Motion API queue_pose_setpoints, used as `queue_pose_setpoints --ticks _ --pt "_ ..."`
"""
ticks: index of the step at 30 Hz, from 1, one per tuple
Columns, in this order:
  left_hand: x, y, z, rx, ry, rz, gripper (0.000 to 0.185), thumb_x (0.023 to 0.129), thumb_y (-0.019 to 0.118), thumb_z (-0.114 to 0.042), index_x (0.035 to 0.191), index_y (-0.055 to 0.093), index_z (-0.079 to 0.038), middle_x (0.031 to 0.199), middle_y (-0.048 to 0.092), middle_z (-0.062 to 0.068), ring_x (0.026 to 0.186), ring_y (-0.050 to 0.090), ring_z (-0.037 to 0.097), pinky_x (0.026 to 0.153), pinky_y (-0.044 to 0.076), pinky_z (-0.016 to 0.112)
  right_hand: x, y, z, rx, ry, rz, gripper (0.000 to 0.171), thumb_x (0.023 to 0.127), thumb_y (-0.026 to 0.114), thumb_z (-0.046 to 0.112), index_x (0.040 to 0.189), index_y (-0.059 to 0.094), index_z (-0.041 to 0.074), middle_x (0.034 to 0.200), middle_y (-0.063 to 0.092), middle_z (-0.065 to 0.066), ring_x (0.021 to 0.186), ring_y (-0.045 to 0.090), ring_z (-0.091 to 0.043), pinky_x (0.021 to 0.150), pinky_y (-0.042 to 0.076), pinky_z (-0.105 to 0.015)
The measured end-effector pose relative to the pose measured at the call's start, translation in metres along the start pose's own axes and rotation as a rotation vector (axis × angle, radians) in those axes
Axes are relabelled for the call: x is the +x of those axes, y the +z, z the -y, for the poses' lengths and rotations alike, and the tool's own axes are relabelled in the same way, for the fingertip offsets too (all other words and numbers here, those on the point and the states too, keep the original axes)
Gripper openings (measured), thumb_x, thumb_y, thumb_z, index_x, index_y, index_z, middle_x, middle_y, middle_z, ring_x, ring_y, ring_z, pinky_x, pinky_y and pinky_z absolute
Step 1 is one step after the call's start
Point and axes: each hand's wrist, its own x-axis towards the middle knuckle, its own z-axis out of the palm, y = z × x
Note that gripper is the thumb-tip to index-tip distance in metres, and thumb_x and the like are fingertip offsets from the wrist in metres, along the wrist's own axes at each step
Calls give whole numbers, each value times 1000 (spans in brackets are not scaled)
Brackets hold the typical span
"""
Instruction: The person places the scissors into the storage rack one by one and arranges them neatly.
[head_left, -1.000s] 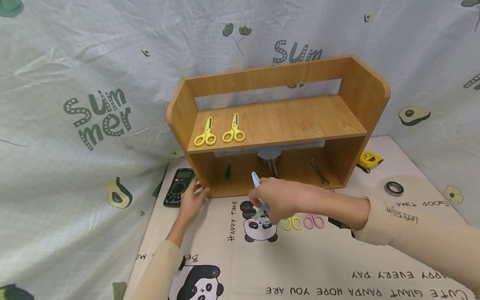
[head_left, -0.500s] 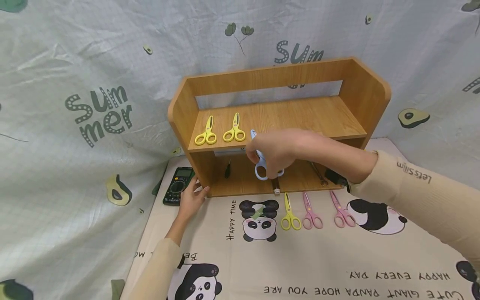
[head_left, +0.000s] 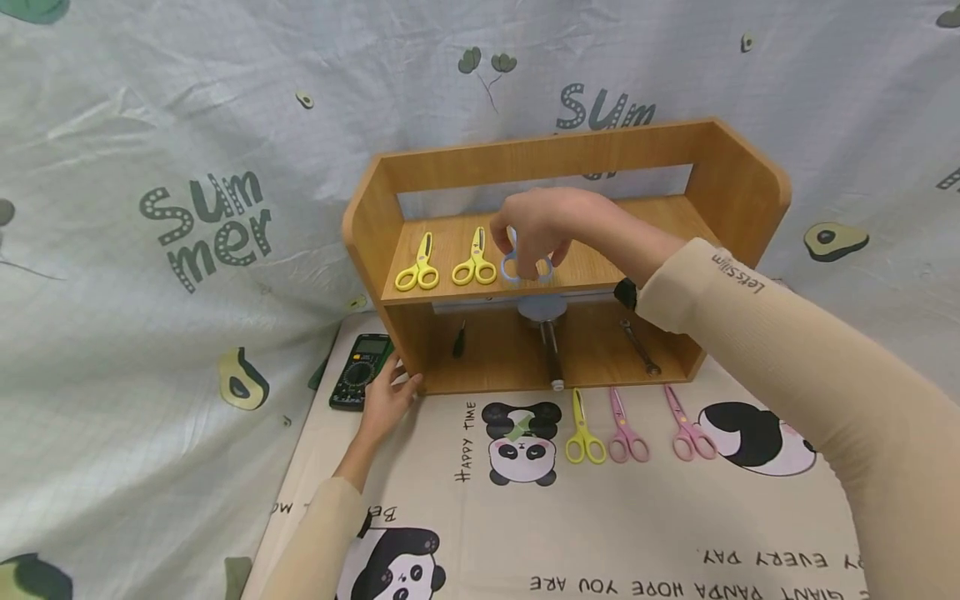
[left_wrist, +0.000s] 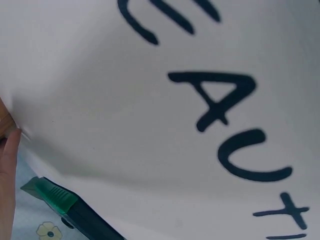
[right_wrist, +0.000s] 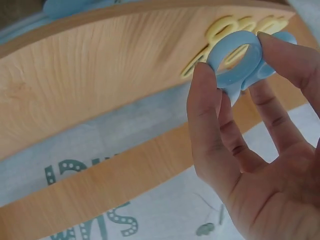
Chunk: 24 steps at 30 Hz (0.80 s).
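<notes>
Head view: right hand (head_left: 536,227) pinched blue scissors (head_left: 525,267) by handles over upper board of wooden shelf (head_left: 652,229), just right of two yellow scissors (head_left: 446,264). Left hand (head_left: 386,398) rested with relaxed fingers against shelf's lower left corner, beside multimeter (head_left: 358,379).

Left wrist view: mostly printed mat (left_wrist: 165,130); fingertip (left_wrist: 9,150) at edge, grip unreadable.

Right wrist view: fingers (right_wrist: 210,120) curled round blue scissors' (right_wrist: 240,57) loop handle, above shelf board.
</notes>
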Motion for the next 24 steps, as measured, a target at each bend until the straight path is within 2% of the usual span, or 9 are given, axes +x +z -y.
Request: queue_pose_setpoints --ticks 3,6,13,24 --pt "0 0 -1 13 -3 1 71 101 69 -12 163 35 -22 149 55 30 120 69 46 85 66 49 10 -3 -2 5 18 8 43 81 68 4 123 62 14 112 49 -4 71 43 -12 81 65 -35" --pt "1 0 -1 16 -9 3 71 102 68 -12 163 34 -22 152 53 29 121 68 46 85 66 49 19 -4 -4 8 46 28 44 82 68 4 125 61 12 103 46 -4 76 43 -13 84 65 -36" --pt "-1 0 2 -9 7 6 70 102 68 -12 163 35 -20 153 51 28 122 68 46 85 66 49 37 0 -8 35 111 52 35 85 68 3 118 61 11 110 51 -4 88 47 -19 85 64 -35" --pt "-1 0 1 -14 21 2 69 102 68 -11 162 36 -20 148 56 30 120 68 46 86 65 52 57 10 -17 51 148 71 29 82 67 -1 108 58 11 104 52 -5 81 47 -17 83 63 -35"
